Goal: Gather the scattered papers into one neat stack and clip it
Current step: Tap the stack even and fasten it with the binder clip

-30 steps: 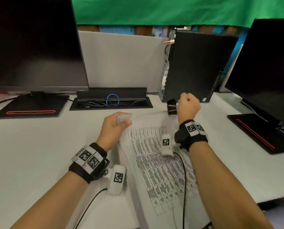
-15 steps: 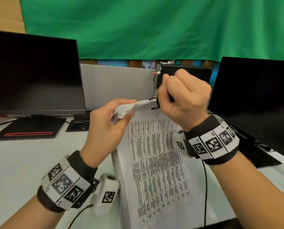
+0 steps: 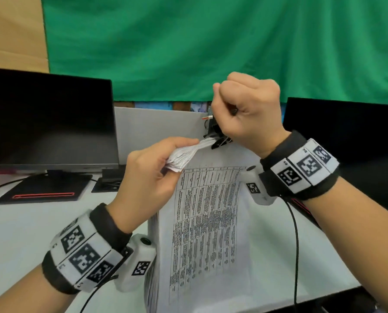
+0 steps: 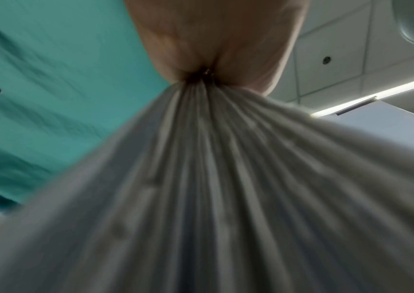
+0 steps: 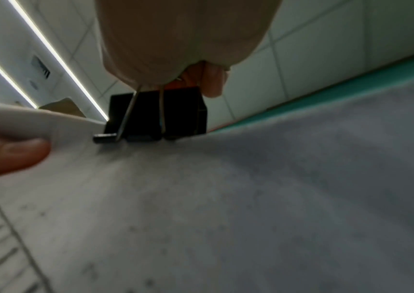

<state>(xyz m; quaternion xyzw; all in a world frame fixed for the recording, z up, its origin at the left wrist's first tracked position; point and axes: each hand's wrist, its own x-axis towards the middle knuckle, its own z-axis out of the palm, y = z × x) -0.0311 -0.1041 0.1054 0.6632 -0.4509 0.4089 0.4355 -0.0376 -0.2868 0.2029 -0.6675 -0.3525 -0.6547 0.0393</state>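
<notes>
A thick stack of printed papers (image 3: pixel 206 222) stands lifted off the white desk, its top page covered in tables. My left hand (image 3: pixel 157 172) pinches the stack's top left corner, where the sheets bunch and fan (image 4: pixel 201 158). A black binder clip (image 3: pixel 220 141) sits on the stack's top edge, just right of that corner. My right hand (image 3: pixel 244 114) grips the clip's wire handles from above. In the right wrist view the clip (image 5: pixel 155 115) straddles the paper edge (image 5: pixel 201 178), with the left thumb (image 5: pixel 8 154) beside it.
A dark monitor (image 3: pixel 48 118) stands at the left on a black base (image 3: pixel 41 188) with a red stripe. A second monitor (image 3: pixel 346 136) is at the right. A grey partition (image 3: pixel 157 127) and green backdrop (image 3: pixel 211 46) lie behind. The white desk (image 3: pixel 19 233) extends left.
Both hands have risen from the desk, lifting the stack's top edge. The right hand has carried the black clip from the desk onto the stack's top edge.
</notes>
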